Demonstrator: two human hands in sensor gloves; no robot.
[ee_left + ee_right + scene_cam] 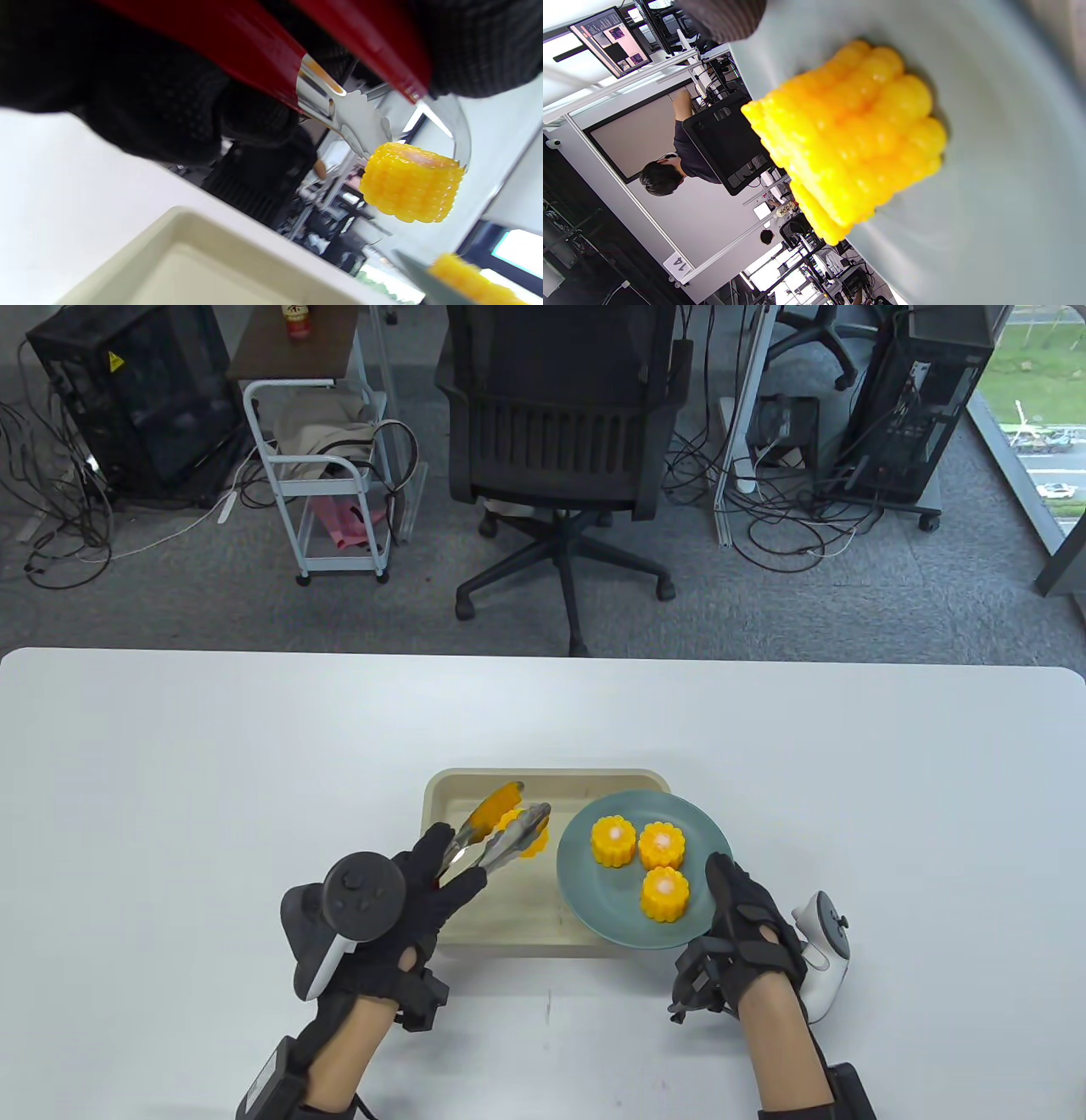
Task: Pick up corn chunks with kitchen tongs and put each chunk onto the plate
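Observation:
My left hand (424,882) grips the red-handled metal tongs (501,836) over the beige tray (509,929). The tong tips clamp a yellow corn chunk (530,836), which the left wrist view shows lifted clear of the tray floor (409,188). Three corn chunks (652,861) stand on the blue-green plate (594,916), whose left side overlaps the tray. My right hand (738,929) rests at the plate's near right rim, thumb touching the edge. In the right wrist view one plated chunk (852,140) fills the frame on the plate (988,212).
The white table (170,814) stretches wide on both sides of the tray. Beyond its far edge stand an office chair (560,458), a small cart (327,475) and computer towers on the floor.

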